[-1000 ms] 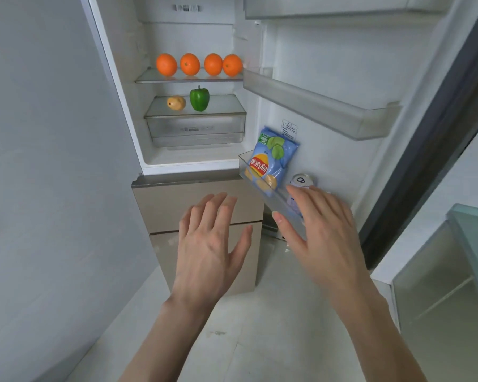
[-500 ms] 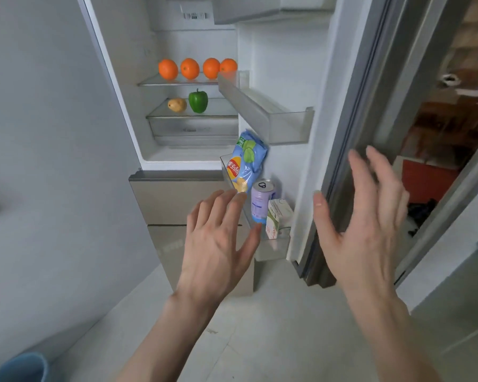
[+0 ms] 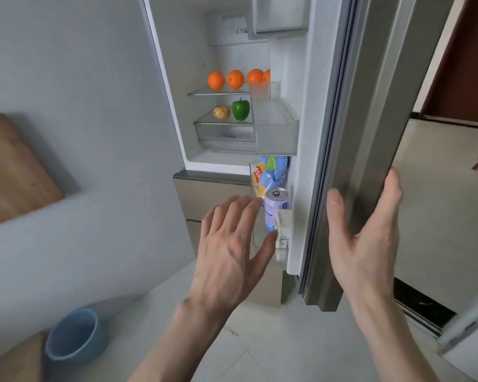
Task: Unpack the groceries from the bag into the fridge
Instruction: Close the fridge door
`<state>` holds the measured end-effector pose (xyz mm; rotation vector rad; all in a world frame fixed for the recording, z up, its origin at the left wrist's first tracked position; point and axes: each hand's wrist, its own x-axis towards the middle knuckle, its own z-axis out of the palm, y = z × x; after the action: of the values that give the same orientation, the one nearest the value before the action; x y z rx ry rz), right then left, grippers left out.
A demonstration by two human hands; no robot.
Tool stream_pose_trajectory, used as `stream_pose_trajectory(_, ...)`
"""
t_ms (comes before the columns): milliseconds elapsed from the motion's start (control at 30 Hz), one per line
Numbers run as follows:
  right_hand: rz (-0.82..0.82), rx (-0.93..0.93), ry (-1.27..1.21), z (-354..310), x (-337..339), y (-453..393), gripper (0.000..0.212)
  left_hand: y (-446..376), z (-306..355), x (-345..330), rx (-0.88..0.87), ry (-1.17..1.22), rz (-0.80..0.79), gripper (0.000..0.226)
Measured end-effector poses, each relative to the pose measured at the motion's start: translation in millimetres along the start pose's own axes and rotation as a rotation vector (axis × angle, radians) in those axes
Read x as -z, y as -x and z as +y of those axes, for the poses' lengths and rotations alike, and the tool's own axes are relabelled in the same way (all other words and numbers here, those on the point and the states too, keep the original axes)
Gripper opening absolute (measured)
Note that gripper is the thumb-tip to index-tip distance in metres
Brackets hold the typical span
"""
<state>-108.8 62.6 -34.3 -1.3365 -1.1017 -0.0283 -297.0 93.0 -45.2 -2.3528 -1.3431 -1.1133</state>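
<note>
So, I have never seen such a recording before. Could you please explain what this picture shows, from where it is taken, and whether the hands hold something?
There is no machine here. A person wears a camera on the head, so you look forward and down at their own two hands. The left hand floats open and holds nothing. The right hand lies with straight fingers on the edge of the fridge door. Inside, oranges sit on one shelf, with a green pepper and a yellowish fruit on the one below. The lowest door shelf holds a blue snack bag, a can and a small carton. No grocery bag is visible.
</note>
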Motion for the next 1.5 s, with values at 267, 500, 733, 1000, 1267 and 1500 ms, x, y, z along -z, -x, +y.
stream_pose_trajectory(267,-0.109,0.161,-0.069,-6,-28,16,0.07,2,-6,16,0.103,-0.013,0.029,0.05)
stream_pose_trajectory(500,-0.389,0.28,-0.143,-10,-71,21,0.065,2,-20,36,0.166,-0.005,0.049,0.055)
stream_pose_trajectory(733,-0.581,0.334,-0.16,-13,-130,10,0.063,0,-63,30,0.293,-0.042,0.043,0.069)
stream_pose_trajectory(1000,-0.662,0.467,0.021,-13,-199,-21,0.068,-26,-125,11,0.451,0.055,0.156,0.085)
stream_pose_trajectory(1267,-0.617,0.604,0.265,-13,-279,-67,0.071,-61,-193,0,0.51,0.079,0.252,0.083)
stream_pose_trajectory(1500,-0.543,0.629,0.388,-4,-337,-98,0.073,-96,-243,-14,0.459,0.095,0.28,0.087)
